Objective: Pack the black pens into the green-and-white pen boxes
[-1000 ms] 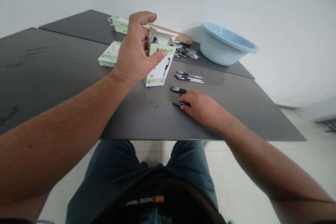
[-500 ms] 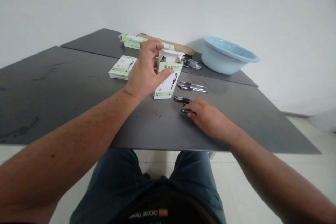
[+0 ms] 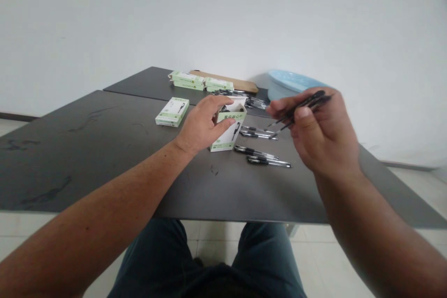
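Note:
My left hand (image 3: 206,123) is wrapped round a white and green pen box (image 3: 226,134), which stands upright on the table with its top flap open. Dark pen ends show inside the box's mouth. Raised to the right of the box, my right hand (image 3: 321,132) grips what look like two black pens (image 3: 291,114), their thin ends slanting down to the left. Under that hand, several clear-barrelled pens with black caps (image 3: 267,161) lie in two groups on the table beside the box.
A closed pen box (image 3: 172,111) lies flat left of my left hand. Further back are stacked pen boxes (image 3: 187,80), a heap of pens (image 3: 256,102) and a brown cardboard piece (image 3: 240,84). A light blue basin (image 3: 289,84) stands at the back right of the dark table (image 3: 115,149).
My right hand has risen from the pens on the tabletop and now holds pens in the air. The left hand stays on the box. The camera's view has shifted slightly upward.

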### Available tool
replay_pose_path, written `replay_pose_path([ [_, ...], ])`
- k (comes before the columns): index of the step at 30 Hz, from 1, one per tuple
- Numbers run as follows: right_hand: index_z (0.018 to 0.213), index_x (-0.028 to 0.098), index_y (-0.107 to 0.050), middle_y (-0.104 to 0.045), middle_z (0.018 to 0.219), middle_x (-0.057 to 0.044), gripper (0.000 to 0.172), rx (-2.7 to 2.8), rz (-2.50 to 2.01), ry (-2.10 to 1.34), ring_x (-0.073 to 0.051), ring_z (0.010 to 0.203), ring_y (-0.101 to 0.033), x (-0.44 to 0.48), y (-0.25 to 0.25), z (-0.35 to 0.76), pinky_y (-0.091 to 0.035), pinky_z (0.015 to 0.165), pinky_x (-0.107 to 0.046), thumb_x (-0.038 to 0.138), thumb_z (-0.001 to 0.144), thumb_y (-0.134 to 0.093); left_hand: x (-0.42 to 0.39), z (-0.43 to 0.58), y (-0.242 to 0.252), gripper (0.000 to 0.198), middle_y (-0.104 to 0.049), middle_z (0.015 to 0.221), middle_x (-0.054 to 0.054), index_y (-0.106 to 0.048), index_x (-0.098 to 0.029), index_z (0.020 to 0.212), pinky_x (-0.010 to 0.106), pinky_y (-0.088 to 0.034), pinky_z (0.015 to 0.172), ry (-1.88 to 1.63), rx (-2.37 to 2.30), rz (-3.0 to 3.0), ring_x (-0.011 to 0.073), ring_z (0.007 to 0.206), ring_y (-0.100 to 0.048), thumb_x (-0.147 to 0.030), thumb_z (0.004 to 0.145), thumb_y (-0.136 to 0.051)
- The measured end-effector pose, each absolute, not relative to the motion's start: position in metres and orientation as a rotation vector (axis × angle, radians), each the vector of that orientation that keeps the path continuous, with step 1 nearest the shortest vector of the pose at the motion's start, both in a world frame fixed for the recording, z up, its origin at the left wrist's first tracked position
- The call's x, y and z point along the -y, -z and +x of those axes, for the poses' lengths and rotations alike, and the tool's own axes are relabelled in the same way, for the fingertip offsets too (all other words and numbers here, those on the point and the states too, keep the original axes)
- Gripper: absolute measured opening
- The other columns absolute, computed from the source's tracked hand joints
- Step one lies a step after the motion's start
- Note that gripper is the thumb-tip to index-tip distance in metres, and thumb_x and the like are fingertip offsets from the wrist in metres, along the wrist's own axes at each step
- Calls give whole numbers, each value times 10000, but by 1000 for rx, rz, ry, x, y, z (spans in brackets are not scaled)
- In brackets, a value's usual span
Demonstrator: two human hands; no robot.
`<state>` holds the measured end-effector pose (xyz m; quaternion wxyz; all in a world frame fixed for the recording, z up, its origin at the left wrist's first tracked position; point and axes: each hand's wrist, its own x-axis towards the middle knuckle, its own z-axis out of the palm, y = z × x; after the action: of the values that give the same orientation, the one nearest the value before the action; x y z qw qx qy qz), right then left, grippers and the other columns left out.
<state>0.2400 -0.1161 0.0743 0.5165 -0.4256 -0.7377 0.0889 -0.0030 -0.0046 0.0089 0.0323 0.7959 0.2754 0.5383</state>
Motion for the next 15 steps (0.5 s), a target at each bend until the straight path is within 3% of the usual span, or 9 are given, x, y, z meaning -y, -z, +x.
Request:
replay_pose_path([
  [4, 1274, 407, -538, -770, 1256, -24, 324, 1621, -803, -290, -283, 1221, -762, 100, -96, 215, -644, 1029, -559, 663, 1075, -554, 6, -2, -9, 410, -733, 1049, 2, -625, -292, 1238, 329, -553, 692, -1615, -881, 2338, 149, 693, -592, -367, 885, -821],
  [10, 1318, 426, -529, -757, 1330, -17, 513, 1646, -794, -315, -289, 1285, -746, 78, -113, 191, -660, 965, -503, 835, 1008, -510, 6, -1, -10, 441, -641, 850, -46, -571, -296, 1101, 311, -516, 641, -1628, -917, 2265, 153, 677, -590, -342, 806, -896],
  [15, 1299, 394, -511, -767, 1318, -36, 519, 1641, -736, -360, -260, 1239, -761, 67, -107, 181, -649, 1030, -479, 828, 1013, -510, 10, 1, -13, 491, -595, 737, -82, -552, -285, 1028, 289, -494, 607, -1631, -959, 2208, 133, 604, -561, -338, 749, -953],
])
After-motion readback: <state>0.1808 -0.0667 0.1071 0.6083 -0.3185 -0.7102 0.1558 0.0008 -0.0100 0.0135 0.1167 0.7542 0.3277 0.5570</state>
